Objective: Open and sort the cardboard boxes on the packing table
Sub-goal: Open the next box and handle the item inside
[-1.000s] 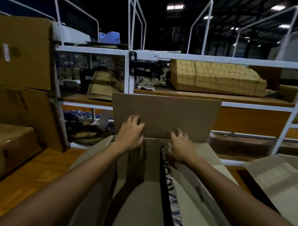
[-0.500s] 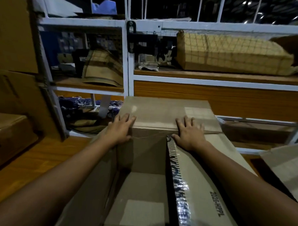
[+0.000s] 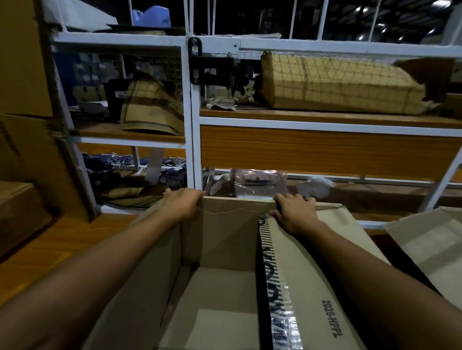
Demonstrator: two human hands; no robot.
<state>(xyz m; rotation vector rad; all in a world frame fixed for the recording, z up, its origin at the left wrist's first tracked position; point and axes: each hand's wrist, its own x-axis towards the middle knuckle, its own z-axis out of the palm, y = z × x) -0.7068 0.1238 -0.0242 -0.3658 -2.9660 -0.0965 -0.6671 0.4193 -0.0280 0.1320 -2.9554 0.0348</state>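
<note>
An open cardboard box (image 3: 230, 235) stands on the wooden table right in front of me, its inside bare. Both my hands are on its far rim. My left hand (image 3: 182, 203) curls over the far left corner, fingers hooked down over the edge. My right hand (image 3: 294, 210) presses on the far rim where the right flap (image 3: 323, 271) begins, fingers bent over the edge. The far flap is folded down out of sight behind the box. A strip of printed tape (image 3: 278, 288) runs along the right flap's inner edge.
A white metal shelf rack (image 3: 192, 115) rises just behind the box, holding a wrapped checked bundle (image 3: 334, 84), folded cloth (image 3: 150, 108) and plastic bags (image 3: 258, 182). Stacked cardboard boxes (image 3: 16, 144) stand at the left. Another open box flap (image 3: 438, 244) lies at the right.
The far flap stood upright a second ago; both hands pushed it outward and down until it dropped behind the box. My hands moved with it to the far rim.
</note>
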